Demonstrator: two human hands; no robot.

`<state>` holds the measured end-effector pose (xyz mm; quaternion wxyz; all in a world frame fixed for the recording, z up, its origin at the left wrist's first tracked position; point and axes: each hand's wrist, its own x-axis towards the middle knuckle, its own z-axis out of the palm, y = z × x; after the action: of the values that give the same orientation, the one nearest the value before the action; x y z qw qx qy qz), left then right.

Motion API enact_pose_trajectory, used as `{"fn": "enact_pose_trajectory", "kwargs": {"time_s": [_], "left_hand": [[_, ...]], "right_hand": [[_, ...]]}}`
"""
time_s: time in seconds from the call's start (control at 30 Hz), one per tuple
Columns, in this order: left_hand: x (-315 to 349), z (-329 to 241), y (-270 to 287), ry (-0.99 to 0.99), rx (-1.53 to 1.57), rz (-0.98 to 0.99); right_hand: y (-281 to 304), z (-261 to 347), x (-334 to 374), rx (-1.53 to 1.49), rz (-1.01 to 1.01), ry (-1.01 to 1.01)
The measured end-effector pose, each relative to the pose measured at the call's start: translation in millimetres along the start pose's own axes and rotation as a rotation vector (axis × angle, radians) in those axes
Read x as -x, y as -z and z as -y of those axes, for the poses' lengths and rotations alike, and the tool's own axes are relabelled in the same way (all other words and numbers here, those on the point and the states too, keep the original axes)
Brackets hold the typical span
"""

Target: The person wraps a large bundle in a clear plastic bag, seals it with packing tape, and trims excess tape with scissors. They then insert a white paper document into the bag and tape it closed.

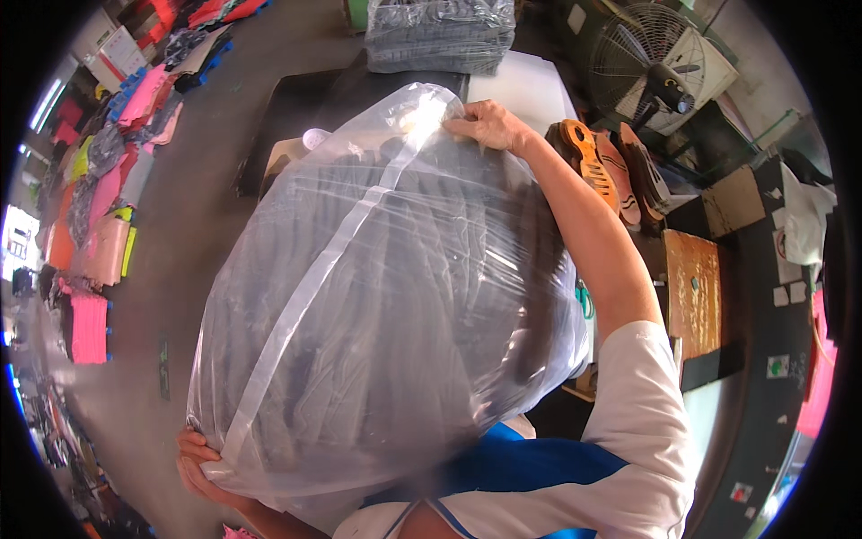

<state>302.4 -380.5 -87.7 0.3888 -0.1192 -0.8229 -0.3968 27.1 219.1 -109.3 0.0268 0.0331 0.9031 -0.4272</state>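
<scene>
A large clear plastic bag [359, 305] fills the middle of the view, close in front of my chest. Dark, ridged contents show dimly through it; their kind I cannot make out. A pale band runs slantwise along the bag from its top to its lower left. My right hand [489, 126] pinches the bag's far upper edge, its arm stretched around the right side. Low on the left, my left hand [202, 467] grips the bag's near corner, fingers curled round the edge.
Beyond the bag stands a plastic-wrapped bundle [440, 36] by a dark tabletop [314, 99]. To the right are a floor fan [651, 67], shoe-sole shapes [593, 166] and a worn brown board [693, 292]. Colourful stacked material [90, 328] lines the left side.
</scene>
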Motion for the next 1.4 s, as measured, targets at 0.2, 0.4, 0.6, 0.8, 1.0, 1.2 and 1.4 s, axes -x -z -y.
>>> {"fn": "enact_pose_trajectory", "kwargs": {"time_s": [0.2, 0.4, 0.6, 0.8, 1.0, 1.2, 1.4], "left_hand": [[12.4, 3.1, 4.9, 0.146, -0.147, -0.129], [3.7, -4.8, 1.6, 0.419, 0.183, -0.213], [-4.5, -19.0, -18.2, 0.552, 0.262, -0.381], [-8.2, -25.3, -27.2, 0.469, 0.015, -0.312], [-8.7, -20.0, -25.3, 0.516, 0.128, -0.346], [-9.9, -17.8, -20.4, 0.626, 0.213, -0.394], [-1.8, 2.7, 13.2, 0.595, 0.216, -0.231]], "right_hand": [[7.8, 14.3, 29.0, -0.357, -0.123, 0.208], [-32.0, 33.6, 100.7, 0.233, -0.184, 0.904], [-36.2, 26.9, 147.2, 0.351, -0.177, 0.951], [-34.3, 28.3, 152.7, 0.377, -0.174, 0.913], [-33.4, 30.7, 152.6, 0.371, -0.132, 0.938], [-29.4, 27.6, 150.6, 0.085, -0.049, 0.886], [-20.9, 38.1, 139.3, -0.525, -0.054, 0.553]]}}
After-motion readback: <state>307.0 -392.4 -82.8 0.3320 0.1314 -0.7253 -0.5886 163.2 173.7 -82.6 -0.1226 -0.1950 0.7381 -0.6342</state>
